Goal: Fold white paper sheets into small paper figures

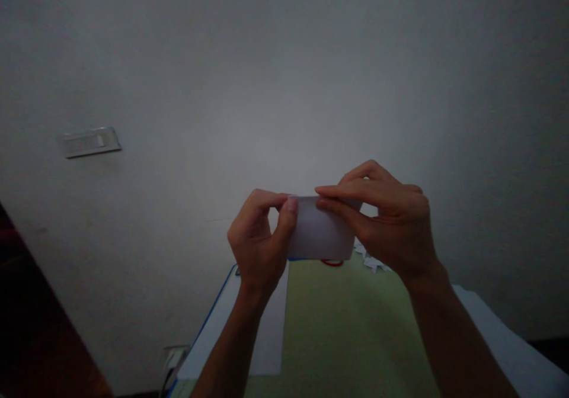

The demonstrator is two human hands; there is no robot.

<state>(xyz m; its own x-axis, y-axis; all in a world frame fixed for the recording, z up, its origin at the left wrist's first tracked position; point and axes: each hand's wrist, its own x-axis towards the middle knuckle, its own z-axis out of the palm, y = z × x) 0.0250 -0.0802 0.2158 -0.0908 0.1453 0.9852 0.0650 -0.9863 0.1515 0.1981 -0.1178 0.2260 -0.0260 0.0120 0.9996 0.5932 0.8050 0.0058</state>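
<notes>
A small piece of white paper (322, 232) is held up above the table, in front of the wall. My left hand (262, 241) pinches its upper left corner between thumb and forefinger. Along the top edge, toward the right, my right hand (386, 220) pinches the paper between thumb and fingers. The top edge looks straight, possibly folded; I cannot tell for sure. My fingers hide parts of both upper corners.
The green tabletop (347, 327) bears a white sheet (269, 344) at left and white paper (502, 333) at right. Small paper scraps (373, 263) and a red-rimmed item (332, 263) lie at the back. A switch plate (91, 142) is on the wall (284, 90).
</notes>
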